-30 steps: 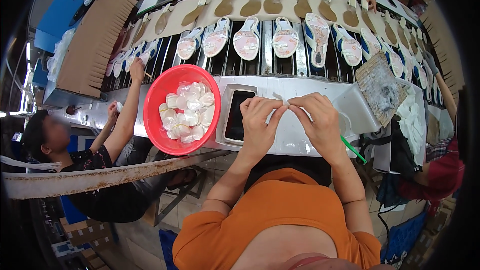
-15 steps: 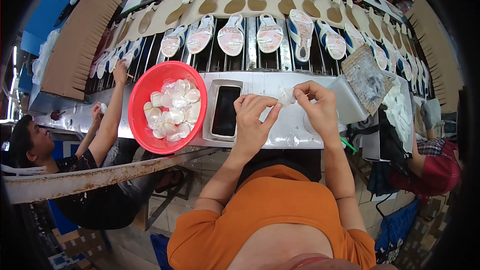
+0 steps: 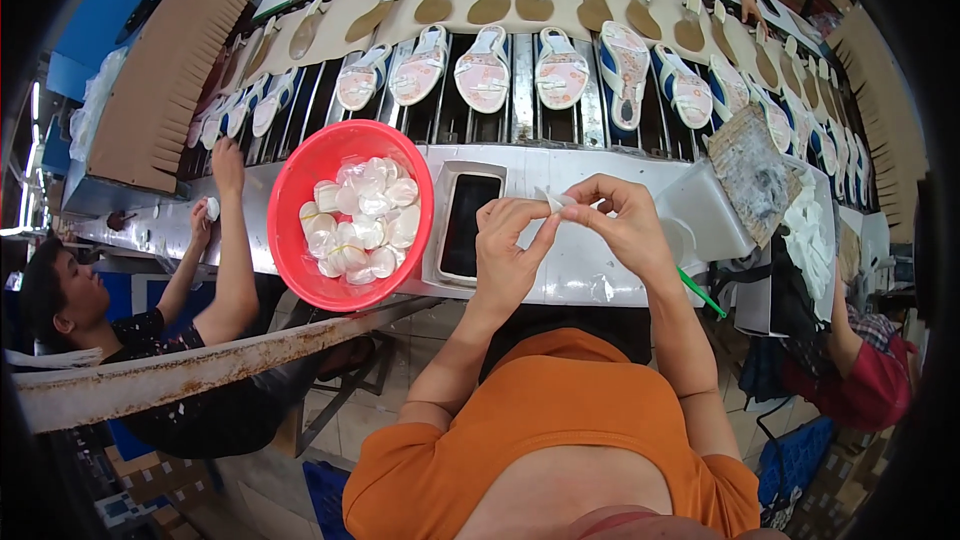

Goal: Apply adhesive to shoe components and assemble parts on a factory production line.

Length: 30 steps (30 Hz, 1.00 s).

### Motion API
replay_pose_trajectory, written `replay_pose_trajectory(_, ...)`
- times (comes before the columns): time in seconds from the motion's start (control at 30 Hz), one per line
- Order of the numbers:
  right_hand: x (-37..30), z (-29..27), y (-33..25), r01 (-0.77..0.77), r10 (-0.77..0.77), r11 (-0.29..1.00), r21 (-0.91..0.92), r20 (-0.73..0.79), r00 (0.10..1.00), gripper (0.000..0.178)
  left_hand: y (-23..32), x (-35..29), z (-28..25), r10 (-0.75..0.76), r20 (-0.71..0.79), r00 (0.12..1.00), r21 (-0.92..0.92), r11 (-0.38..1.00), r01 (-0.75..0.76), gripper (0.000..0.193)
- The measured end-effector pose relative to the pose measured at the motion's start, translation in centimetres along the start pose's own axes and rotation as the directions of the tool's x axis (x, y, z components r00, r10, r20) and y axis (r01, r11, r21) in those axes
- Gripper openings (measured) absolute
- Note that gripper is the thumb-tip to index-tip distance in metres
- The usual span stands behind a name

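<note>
Both hands are close together over the metal table. Between my left hand [image 3: 508,248] and my right hand [image 3: 622,225] is a small, thin, whitish translucent piece [image 3: 553,200], and the fingertips of both hands pinch it. Its exact kind is too small to make out. Left of my hands stands a white rectangular tray [image 3: 441,230] with a dark inside. Beyond it is a red plastic basin [image 3: 278,230] holding several stacks of round, translucent white pads [image 3: 372,204], some banded together.
Sandal soles with straps [image 3: 482,70] and brown insoles [image 3: 535,2] lie along the roller conveyor ahead. To the right are a grey bin [image 3: 705,205], a stained board [image 3: 752,170] and a green-handled tool [image 3: 702,293]. A co-worker [image 3: 75,290] sits left, beside a rusty bar [image 3: 200,370].
My right hand has come nearer my left, fingertips now meeting at the translucent piece. The view has shifted slightly, and the left co-worker's raised hand is lower.
</note>
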State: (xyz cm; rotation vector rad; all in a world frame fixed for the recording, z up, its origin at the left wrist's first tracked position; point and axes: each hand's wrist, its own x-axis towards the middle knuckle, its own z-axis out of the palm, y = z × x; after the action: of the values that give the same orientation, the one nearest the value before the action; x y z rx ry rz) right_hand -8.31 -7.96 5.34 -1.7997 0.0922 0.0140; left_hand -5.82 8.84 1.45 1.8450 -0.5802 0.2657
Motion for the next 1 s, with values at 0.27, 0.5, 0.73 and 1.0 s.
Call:
replay_pose_trajectory(0.27,5.3,0.6,2.6,0.021,-0.003,0.975,0.222,-0.083,0.997,0.009,-2.6,-0.4,-2.0,-0.071,-0.086,0.994,-0.063,0.996,0.065,0.009)
replay_pose_trajectory(0.5,11.6,0.0,4.6,0.064,-0.054,0.995,0.082,-0.123,0.991,0.008,-4.9,-1.3,-5.0,-0.292,-0.206,0.934,-0.424,0.887,0.183,0.007)
replay_pose_trajectory(0.73,20.2,4.7,7.9,0.107,-0.094,0.97,-0.219,0.07,0.993,0.009,-5.7,-1.3,-4.8,-0.353,-0.207,0.912,-0.42,0.875,0.243,0.008)
replay_pose_trajectory(1.0,27.2,5.6,9.8,0.215,-0.331,0.814,-0.539,-0.126,0.935,0.008,-5.8,-0.2,-4.2,-0.349,-0.146,0.926,-0.395,0.878,0.269,0.007)
